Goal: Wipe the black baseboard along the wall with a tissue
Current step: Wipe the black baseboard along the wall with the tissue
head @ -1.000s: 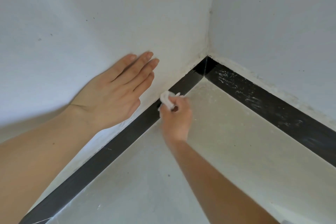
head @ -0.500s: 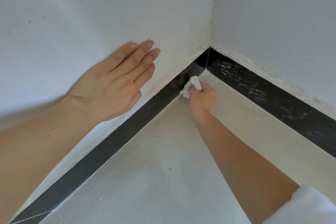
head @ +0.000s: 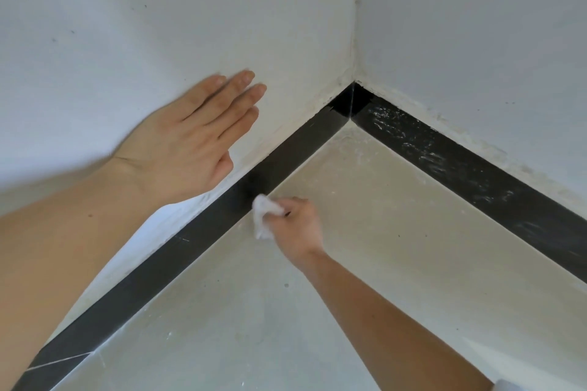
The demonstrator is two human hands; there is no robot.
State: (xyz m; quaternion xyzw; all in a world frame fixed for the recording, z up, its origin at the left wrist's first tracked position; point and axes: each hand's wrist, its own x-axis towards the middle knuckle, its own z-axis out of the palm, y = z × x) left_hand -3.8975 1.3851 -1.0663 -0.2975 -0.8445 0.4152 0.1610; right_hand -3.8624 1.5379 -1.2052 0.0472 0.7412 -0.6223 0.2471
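One crumpled white tissue [head: 264,218]

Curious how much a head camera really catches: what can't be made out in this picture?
Head view: the right hand hides part of the tissue in its fingers.
Head view: the left hand covers its own palm against the wall; its fingertips are blurred.
Head view: the black baseboard is cut off by the bottom-left and right edges.
Its pale streaks right of the corner: dust or glare, too fine to tell.
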